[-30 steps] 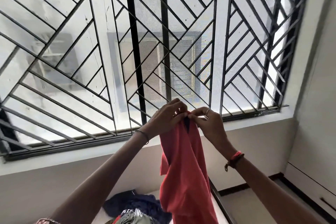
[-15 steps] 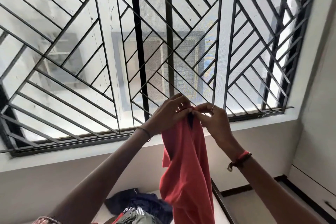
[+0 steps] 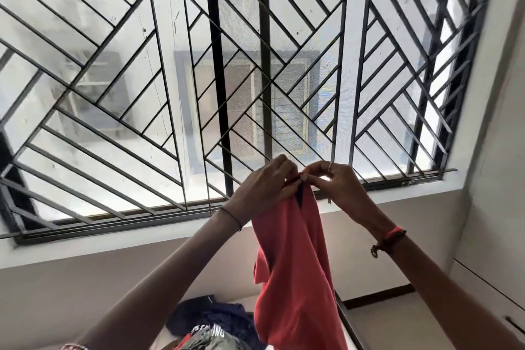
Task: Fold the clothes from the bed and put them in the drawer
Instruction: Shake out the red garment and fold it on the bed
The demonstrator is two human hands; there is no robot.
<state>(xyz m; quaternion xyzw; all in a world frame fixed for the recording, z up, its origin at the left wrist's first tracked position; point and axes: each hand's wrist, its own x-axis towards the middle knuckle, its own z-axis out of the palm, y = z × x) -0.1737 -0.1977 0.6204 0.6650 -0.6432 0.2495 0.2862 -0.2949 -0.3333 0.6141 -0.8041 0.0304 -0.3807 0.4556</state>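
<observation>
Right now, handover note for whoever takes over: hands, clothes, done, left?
Left hand: pinches the top edge of the red garment.
Right hand: pinches the same edge, beside the left.
Red garment: held up before the window grille, hanging bunched, not folded.
Other clothes: a dark blue garment and a grey printed garment lie heaped below.
Done: nothing folded in view.
Left: fold the red garment, then the rest, put all in the drawer; no open drawer in view.

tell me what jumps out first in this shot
A red garment hangs mid-frame, pinched at its top by the left hand and right hand. Behind them a black diagonal-barred window grille fills the upper picture; a dark pile of clothes lies at the bottom.
</observation>
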